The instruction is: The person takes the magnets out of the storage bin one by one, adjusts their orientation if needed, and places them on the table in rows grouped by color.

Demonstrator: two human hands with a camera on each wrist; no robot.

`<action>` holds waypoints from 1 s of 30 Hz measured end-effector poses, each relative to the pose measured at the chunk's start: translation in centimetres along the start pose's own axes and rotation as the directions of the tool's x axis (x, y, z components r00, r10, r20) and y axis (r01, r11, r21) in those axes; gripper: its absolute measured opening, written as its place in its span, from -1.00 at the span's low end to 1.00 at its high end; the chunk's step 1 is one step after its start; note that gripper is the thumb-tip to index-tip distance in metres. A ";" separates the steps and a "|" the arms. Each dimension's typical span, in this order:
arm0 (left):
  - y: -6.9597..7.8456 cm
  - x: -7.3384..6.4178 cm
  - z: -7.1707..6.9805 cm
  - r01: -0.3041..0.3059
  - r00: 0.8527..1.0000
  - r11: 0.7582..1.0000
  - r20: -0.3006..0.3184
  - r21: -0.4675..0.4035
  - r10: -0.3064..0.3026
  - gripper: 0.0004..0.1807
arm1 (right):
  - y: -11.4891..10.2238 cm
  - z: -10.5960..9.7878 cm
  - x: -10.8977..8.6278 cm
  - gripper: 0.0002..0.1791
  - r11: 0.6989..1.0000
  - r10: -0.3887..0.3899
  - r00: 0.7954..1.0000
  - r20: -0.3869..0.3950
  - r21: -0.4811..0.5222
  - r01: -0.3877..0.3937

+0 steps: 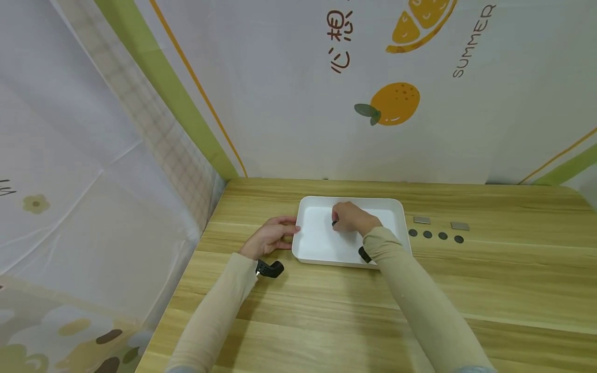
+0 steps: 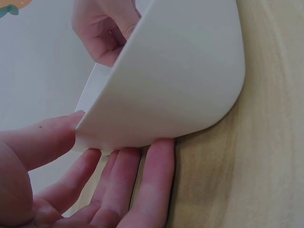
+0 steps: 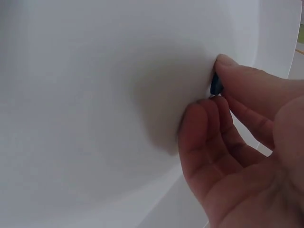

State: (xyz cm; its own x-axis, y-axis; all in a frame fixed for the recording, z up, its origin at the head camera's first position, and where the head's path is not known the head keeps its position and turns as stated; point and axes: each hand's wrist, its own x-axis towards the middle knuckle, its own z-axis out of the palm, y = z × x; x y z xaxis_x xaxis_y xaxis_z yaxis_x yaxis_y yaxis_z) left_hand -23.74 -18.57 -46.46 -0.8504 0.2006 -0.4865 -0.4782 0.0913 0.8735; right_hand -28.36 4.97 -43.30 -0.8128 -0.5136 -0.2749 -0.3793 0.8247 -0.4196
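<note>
A white rectangular tray [image 1: 322, 248] lies on the wooden table. My left hand [image 1: 269, 237] grips its left side, with the thumb [image 2: 57, 135] at the rim and the other fingers [image 2: 159, 161] against the lower outside wall. Inside the tray, my right hand [image 1: 352, 217] pinches a small dark disc [image 3: 216, 85] between thumb and fingers, close over the tray floor. The disc stands on edge in the right wrist view, and my fingers hide part of it.
Right of the tray, several dark round discs [image 1: 443, 236] lie in a row on the table [image 1: 317, 316]. Behind them are two flat grey rectangular pieces [image 1: 422, 220], [image 1: 459, 226]. A printed cloth [image 1: 289, 103] hangs along the table's back edge.
</note>
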 end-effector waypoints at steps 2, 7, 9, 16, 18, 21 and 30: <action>0.0 0.0 0.0 0.001 1.000 1.000 -0.004 -0.001 -0.001 -0.46 | 0.1 0.0 0.0 -0.86 1.000 0.019 1.000 0.006 0.005 -0.019; 0.1 -0.2 0.1 -0.004 1.000 1.000 -0.008 -0.005 0.004 -0.46 | 0.0 -0.3 -0.2 -0.84 0.999 0.046 0.999 0.018 0.024 -0.046; 0.1 -0.3 0.1 -0.007 1.000 1.000 -0.005 -0.002 0.007 -0.46 | -0.1 -0.4 -0.3 -0.83 0.998 0.050 0.999 0.019 0.035 -0.050; 0.0 -0.2 0.1 -0.013 1.000 1.000 0.001 0.005 0.013 -0.46 | -0.2 -0.4 -0.4 -0.87 0.999 0.037 0.999 0.001 0.028 -0.037; 0.0 -0.3 0.1 -0.014 1.000 1.000 0.002 0.002 0.014 -0.46 | -0.3 -0.4 -0.4 -0.87 0.999 0.032 0.999 -0.001 0.022 -0.032; 0.0 -0.4 0.1 -0.019 1.000 1.000 0.008 0.000 0.019 -0.47 | -0.4 -0.5 -0.6 -0.88 1.000 0.021 1.000 -0.007 0.015 -0.021; 0.0 -0.4 0.1 -0.016 1.000 1.000 0.002 0.005 0.016 -0.48 | -0.3 -0.5 -0.7 -0.90 1.000 0.014 1.000 -0.008 0.005 -0.014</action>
State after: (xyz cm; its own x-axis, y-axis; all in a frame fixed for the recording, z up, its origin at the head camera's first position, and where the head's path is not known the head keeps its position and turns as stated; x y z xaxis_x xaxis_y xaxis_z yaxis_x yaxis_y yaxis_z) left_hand -23.39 -18.55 -46.23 -0.8575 0.2043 -0.4721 -0.4631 0.0931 0.8814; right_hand -27.93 5.22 -42.52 -0.8217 -0.5000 -0.2736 -0.3655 0.8305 -0.4203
